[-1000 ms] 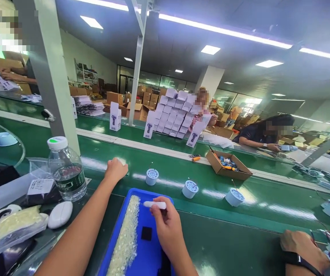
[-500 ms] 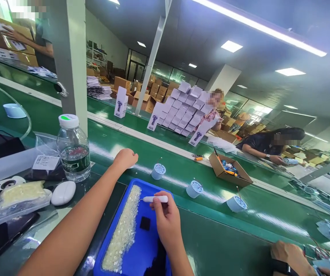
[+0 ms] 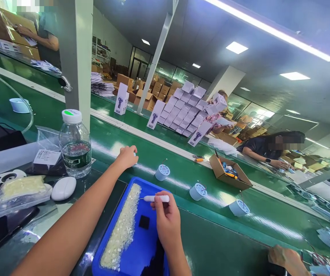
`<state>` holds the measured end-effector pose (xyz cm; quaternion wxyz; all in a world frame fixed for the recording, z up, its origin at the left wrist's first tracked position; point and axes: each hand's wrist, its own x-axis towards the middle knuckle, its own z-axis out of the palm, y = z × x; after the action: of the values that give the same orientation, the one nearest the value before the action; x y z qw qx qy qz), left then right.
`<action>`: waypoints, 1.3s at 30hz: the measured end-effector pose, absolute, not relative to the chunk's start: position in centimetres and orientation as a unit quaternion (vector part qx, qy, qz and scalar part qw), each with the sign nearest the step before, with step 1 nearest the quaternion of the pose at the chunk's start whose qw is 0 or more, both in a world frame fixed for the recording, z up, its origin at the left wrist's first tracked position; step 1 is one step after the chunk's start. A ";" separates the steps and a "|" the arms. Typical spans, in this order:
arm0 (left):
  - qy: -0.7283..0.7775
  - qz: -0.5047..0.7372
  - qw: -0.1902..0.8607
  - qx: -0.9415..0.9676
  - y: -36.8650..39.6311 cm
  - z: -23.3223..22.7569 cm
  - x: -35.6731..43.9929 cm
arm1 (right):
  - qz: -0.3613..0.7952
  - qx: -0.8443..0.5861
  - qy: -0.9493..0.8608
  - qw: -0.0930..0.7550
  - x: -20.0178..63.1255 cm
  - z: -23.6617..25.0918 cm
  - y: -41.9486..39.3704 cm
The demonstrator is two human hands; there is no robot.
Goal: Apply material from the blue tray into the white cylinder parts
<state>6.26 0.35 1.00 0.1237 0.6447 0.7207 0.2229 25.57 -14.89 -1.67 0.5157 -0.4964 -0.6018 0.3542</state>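
My left hand [image 3: 127,156] reaches over the green conveyor belt, fingers curled round a light blue cylindrical part [image 3: 135,155] that is mostly hidden behind them. In my right hand [image 3: 167,214] is a white pen-like tool [image 3: 156,198] with a thin tip, pointing left. Beneath it is a blue tray [image 3: 137,251] with a long heap of small, pale, translucent rings [image 3: 121,230]. A small black square [image 3: 144,222] lies on the tray floor. Several light blue cylindrical parts [image 3: 162,172] with thin wires sticking up stand in a row on the belt.
A water bottle [image 3: 75,149], white oval case [image 3: 63,188] and bagged pale pieces [image 3: 23,188] crowd the left. A cardboard box [image 3: 231,172] of tools sits beyond the belt. At lower right is another person's hand [image 3: 286,258]. White cartons [image 3: 179,111] are stacked behind.
The light blue parts on the belt have shifted slightly right. My left hand has turned a little, showing more of its part. Across the line, a person has raised a white carton.
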 end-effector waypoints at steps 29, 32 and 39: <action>0.551 0.492 0.413 0.532 -1.9 7.0 7.4 | 0.160 -0.559 -0.640 0.503 27.9 -0.4 -14.4; 0.534 0.501 0.453 0.509 -2.1 7.3 7.5 | 0.155 -0.559 -0.633 0.513 28.0 -0.4 -14.6; 0.541 0.502 0.452 0.500 -2.4 7.7 7.5 | 0.171 -0.564 -0.626 0.511 28.1 -0.7 -14.3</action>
<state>7.51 -2.41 7.70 0.4523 0.5000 0.5413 0.5023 28.13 -14.29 -0.73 0.5107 -0.5636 -0.6264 0.1707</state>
